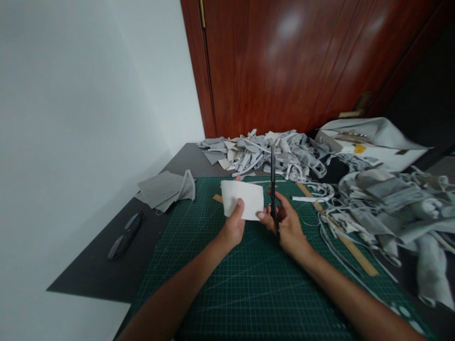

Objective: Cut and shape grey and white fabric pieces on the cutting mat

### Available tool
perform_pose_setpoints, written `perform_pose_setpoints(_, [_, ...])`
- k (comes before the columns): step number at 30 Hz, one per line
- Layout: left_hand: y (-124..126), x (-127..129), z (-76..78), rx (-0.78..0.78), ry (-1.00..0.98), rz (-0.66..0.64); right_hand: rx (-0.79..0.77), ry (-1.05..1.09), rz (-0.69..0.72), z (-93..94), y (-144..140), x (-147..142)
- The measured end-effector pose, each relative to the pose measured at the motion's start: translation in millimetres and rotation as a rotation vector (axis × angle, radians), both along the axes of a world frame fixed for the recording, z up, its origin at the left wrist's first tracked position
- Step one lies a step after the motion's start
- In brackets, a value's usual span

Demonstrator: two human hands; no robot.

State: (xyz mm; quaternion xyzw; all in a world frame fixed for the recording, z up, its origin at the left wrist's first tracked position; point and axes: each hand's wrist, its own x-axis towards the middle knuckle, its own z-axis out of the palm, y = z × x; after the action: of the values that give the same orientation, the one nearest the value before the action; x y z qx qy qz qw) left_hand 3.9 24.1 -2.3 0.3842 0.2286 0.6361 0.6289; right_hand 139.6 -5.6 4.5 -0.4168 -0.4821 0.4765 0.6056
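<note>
A small white piece of fabric (250,195), roughly rectangular, is held above the green cutting mat (227,289). My left hand (233,226) is closed on it, thumb across the front and fingers behind. My right hand (286,225) grips black scissors (273,170), which point upward away from me beside the fabric's right edge. The right thumb and fingertip touch the fabric's lower right corner. Whether the scissor blades are apart is hard to see from this angle. Part of a wooden ruler (217,198) shows behind the fabric.
Grey fabric pieces (161,187) lie stacked at the left, near eyeglasses (125,237). Heaped scraps (249,151) line the back by the door. At right are a long wooden ruler (355,253), piled grey cloth (398,208) and a white box (380,154).
</note>
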Motion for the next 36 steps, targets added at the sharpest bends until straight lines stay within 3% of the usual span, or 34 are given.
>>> perform_pose_setpoints(6, [4.4,-5.9,18.3,-0.016,-0.174,0.048,-0.001,0.067,-0.032,-6.0,8.3,5.9])
perform_pose_setpoints(14, [8.1,-12.8,21.2,0.014,-0.28,0.03,0.048,0.055,-0.104,-11.6,16.2,16.0])
perform_pose_setpoints(17, [14.5,-20.6,24.1,-0.077,-0.363,-0.063,0.075,0.061,-0.104,-13.3,19.6,21.6])
perform_pose_setpoints(21, [29.2,-38.7,27.3,-0.292,-0.401,-0.307,0.103,0.076,-0.07,-12.2,25.4,33.1])
perform_pose_setpoints(27, [48.0,-63.3,14.9,-0.43,-0.152,-0.561,0.077,0.145,0.063,-0.7,25.3,45.1])
perform_pose_setpoints(32, [40.8,-59.8,3.1,-0.317,0.172,-0.954,-0.036,0.187,0.157,3.2,22.7,44.6])
perform_pose_setpoints(34, [31.4,-49.3,0.7,-0.261,0.261,-0.949,-0.071,0.176,0.193,1.2,23.5,43.1])
perform_pose_setpoints(36, [21.7,-36.5,-1.0,-0.243,0.294,-0.83,-0.085,0.149,0.215,-1.9,25.1,41.5])
